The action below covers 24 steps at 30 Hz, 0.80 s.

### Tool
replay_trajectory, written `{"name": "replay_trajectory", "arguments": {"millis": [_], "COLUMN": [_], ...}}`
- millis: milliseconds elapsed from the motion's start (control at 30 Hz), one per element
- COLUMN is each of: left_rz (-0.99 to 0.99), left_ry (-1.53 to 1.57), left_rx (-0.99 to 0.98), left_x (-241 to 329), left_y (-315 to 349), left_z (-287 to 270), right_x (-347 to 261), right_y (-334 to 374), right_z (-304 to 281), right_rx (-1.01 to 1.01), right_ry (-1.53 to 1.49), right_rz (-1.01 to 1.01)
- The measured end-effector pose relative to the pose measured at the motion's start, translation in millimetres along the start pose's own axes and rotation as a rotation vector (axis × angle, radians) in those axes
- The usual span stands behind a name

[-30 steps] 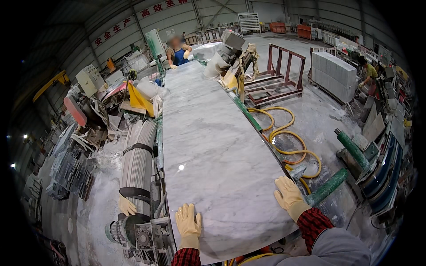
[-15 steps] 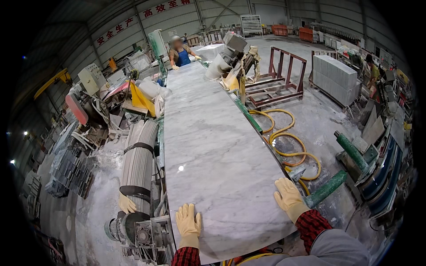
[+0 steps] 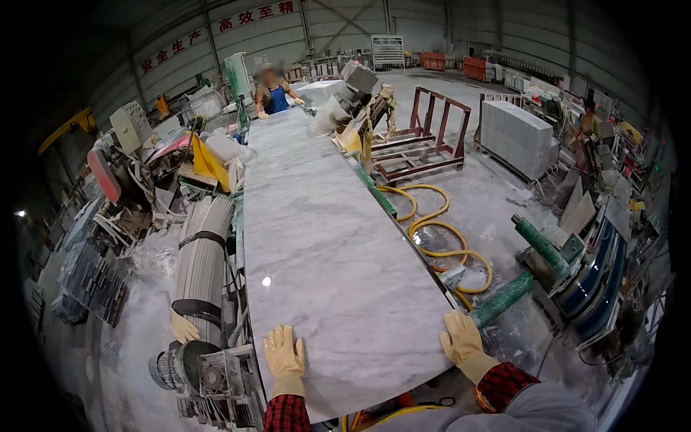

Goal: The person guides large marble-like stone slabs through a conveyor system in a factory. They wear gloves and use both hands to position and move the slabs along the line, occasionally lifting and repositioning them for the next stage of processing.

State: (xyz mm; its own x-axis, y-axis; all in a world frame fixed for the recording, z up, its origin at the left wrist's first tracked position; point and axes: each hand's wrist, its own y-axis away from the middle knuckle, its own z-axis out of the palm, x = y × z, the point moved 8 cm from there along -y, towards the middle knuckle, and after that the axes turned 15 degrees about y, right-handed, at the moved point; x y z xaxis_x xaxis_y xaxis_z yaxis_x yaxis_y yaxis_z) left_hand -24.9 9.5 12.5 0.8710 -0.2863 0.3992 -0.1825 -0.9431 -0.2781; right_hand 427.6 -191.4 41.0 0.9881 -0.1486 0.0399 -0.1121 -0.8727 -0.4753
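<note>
A long white marble slab [image 3: 345, 288] with grey veins lies flat in front of me, running away toward the far end. My left hand [image 3: 285, 358], in a cream rubber glove, rests with its fingers stretched on the slab's near left part. At the near right edge is my right hand [image 3: 466, 347], gloved the same way, its fingers apart against the rim. Neither hand is closed around anything. Across the slab, a person in a blue apron [image 3: 276, 98] stands with gloved hands at the far end.
Left of the slab are a strapped bundle of long strips [image 3: 203, 252], a loose cream glove [image 3: 184, 328] and a dusty motor [image 3: 196, 366]. On the right lie a coiled yellow hose [image 3: 461, 253], green cylinders [image 3: 504, 299] and a brown metal rack [image 3: 432, 140]. A tilted machine head [image 3: 344, 101] overhangs the far right edge.
The view has swung slightly, so the surroundings sit farther left. My right hand has slid toward me along the slab's edge; my left hand stays on the slab.
</note>
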Motion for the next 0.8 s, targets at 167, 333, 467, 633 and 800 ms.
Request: {"name": "replay_trajectory", "arguments": {"millis": [167,333,467,633,800], "left_rz": [0.005,0.019,0.019,0.005,0.023], "left_ry": [-0.011,0.007,0.008,0.019,0.024], "left_rx": [0.009,0.003,0.031,0.026,0.016], "left_x": [2,4,0,-5,7], "left_y": [3,5,7,10,8], "left_z": [-4,-6,-1,0,-6], "right_x": [6,9,17,19,18], "right_y": [50,84,105,126,172], "right_z": [-22,-35,-29,-33,-11], "right_rx": [-0.060,-0.213,-0.288,-0.303,-0.193], "right_ry": [0.004,0.003,-0.069,-0.258,-0.680], "right_rz": [0.004,0.055,0.154,0.409,0.693]}}
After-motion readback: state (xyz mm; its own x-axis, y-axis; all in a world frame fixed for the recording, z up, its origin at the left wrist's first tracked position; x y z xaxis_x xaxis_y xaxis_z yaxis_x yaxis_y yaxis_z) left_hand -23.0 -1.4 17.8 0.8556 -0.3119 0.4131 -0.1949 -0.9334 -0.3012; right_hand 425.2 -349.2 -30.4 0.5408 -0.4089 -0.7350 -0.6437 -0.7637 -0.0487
